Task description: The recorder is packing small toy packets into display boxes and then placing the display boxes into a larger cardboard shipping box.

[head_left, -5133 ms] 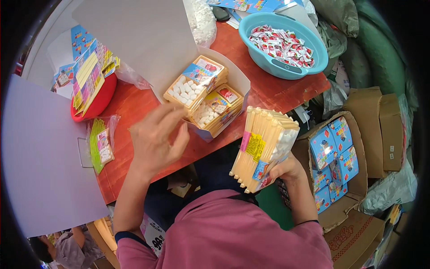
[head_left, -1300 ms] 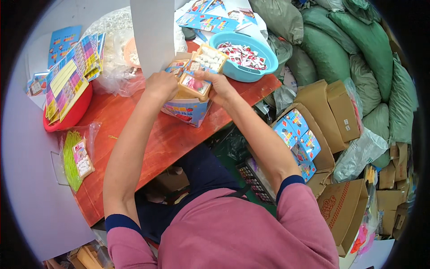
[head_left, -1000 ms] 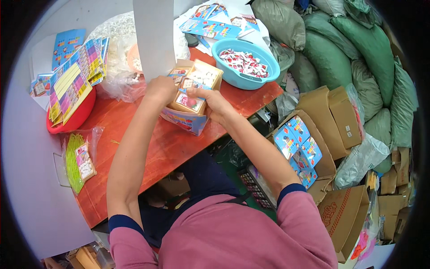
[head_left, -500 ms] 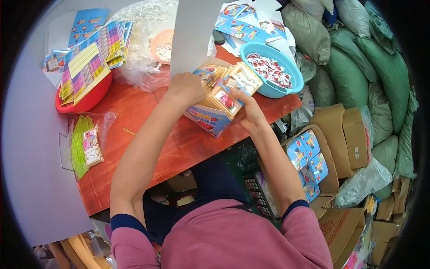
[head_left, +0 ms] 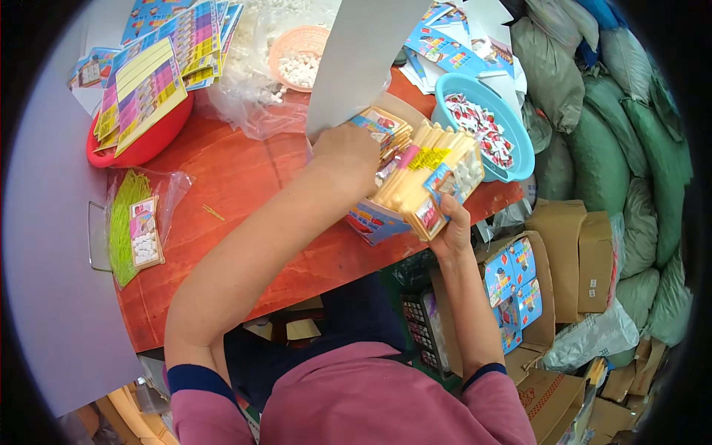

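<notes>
A row of small cream plastic trays [head_left: 429, 165] with printed cards and white pellets leans tilted over the right side of a blue printed cardboard box [head_left: 377, 226]. My right hand [head_left: 451, 231] is closed on the right end of that row, thumb on the outermost tray. More trays [head_left: 384, 126] stand inside the box at its far left. My left hand [head_left: 347, 159] is at the box's left side, below its tall raised white flap [head_left: 348, 67]; its fingers are hidden by the back of the hand.
On the red table [head_left: 245, 170] are a red basin [head_left: 152, 141] with printed card sheets, bagged green strips [head_left: 126, 222] under a filled tray, a pink basket [head_left: 297, 67] of white pellets and a blue basin [head_left: 523, 148] of small packets. Right, a carton [head_left: 545, 297] holds blue boxes beside stacked sacks [head_left: 593, 141].
The row of trays has tipped outward and toward me with my right hand, showing more tray edges. My left hand stays by the box. The whole view has shifted a little.
</notes>
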Motion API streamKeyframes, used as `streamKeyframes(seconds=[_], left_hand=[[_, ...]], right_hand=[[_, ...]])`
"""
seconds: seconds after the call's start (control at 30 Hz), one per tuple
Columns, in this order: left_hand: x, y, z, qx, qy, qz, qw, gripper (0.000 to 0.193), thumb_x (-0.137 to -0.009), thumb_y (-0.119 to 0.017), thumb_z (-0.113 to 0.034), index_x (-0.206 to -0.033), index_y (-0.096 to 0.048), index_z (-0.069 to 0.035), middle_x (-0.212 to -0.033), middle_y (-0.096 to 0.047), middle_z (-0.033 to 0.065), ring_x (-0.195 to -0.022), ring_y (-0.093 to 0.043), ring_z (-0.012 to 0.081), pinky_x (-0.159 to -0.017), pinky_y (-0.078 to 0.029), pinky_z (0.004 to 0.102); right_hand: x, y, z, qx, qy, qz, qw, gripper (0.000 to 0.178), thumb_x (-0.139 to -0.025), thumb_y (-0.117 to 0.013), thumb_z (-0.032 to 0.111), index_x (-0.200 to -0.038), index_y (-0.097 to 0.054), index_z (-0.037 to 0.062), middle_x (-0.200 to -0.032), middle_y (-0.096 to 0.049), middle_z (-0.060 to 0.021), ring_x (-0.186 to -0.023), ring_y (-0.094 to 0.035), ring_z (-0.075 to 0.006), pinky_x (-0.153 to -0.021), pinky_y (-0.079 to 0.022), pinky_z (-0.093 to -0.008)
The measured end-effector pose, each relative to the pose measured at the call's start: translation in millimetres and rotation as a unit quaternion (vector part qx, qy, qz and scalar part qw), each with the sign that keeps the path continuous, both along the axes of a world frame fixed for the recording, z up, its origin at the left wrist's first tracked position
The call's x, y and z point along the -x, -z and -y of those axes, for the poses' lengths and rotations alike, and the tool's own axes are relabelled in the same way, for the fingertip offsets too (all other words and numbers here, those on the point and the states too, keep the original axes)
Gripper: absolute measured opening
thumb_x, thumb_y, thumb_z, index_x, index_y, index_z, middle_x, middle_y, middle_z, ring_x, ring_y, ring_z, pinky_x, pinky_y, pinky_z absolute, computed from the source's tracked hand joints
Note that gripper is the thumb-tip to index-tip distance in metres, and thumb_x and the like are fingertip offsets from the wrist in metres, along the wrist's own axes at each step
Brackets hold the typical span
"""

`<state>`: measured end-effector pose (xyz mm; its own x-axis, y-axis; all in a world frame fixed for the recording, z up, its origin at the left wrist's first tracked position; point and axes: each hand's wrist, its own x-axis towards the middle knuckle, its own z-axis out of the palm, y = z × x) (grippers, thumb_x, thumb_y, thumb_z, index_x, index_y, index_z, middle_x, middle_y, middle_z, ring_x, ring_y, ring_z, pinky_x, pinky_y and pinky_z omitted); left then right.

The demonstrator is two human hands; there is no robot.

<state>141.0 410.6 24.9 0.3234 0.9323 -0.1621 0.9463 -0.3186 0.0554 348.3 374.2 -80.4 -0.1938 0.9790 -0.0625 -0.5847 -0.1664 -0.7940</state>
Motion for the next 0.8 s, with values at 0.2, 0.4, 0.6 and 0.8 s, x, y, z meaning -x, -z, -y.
streamKeyframes(seconds=[0.2,0.4,0.6,0.8], left_hand=[[-12,4,-12,0.036,0.004,-0.021,0.999,0.038,-0.07,-0.073,-0.021,-0.104,-0.068,-0.007,-0.106,-0.067,0.0106,-0.099,-0.064,0.0244,-0.076,-0.054,0.0375],[-19,5,-17,0.01,0.021,-0.084,0.996,0.035,-0.069,-0.071,-0.034,-0.092,-0.071,-0.007,-0.091,-0.069,0.0077,-0.087,-0.067,0.0228,-0.069,-0.056,0.0372],[-26,14,-17,0.001,-0.019,-0.117,0.993,0.035,-0.071,-0.069,-0.035,-0.093,-0.07,-0.007,-0.093,-0.068,0.0086,-0.09,-0.067,0.0218,-0.069,-0.056,0.0358],[-16,8,-21,-0.01,0.016,-0.048,0.999,0.027,-0.077,-0.067,-0.019,-0.102,-0.07,-0.01,-0.099,-0.069,0.0061,-0.089,-0.068,0.0232,-0.068,-0.057,0.039]], right_hand=[[-12,5,-3,0.01,-0.062,-0.036,0.997,0.08,-0.065,-0.08,0.025,-0.13,-0.041,-0.0027,-0.123,-0.055,-0.0148,-0.112,-0.055,-0.0287,-0.099,-0.044,-0.0427],[-13,6,-5,0.006,-0.043,-0.042,0.998,0.079,-0.064,-0.081,0.025,-0.129,-0.043,-0.0021,-0.123,-0.056,-0.0138,-0.11,-0.057,-0.029,-0.097,-0.046,-0.042],[-19,7,-7,-0.011,-0.063,-0.037,0.997,0.079,-0.064,-0.081,0.024,-0.128,-0.043,-0.0027,-0.122,-0.057,-0.0147,-0.11,-0.057,-0.0296,-0.096,-0.047,-0.0427],[-23,9,-7,-0.001,-0.054,-0.038,0.998,0.078,-0.064,-0.08,0.023,-0.128,-0.044,-0.0038,-0.121,-0.057,-0.0158,-0.108,-0.058,-0.0313,-0.094,-0.048,-0.0438]])
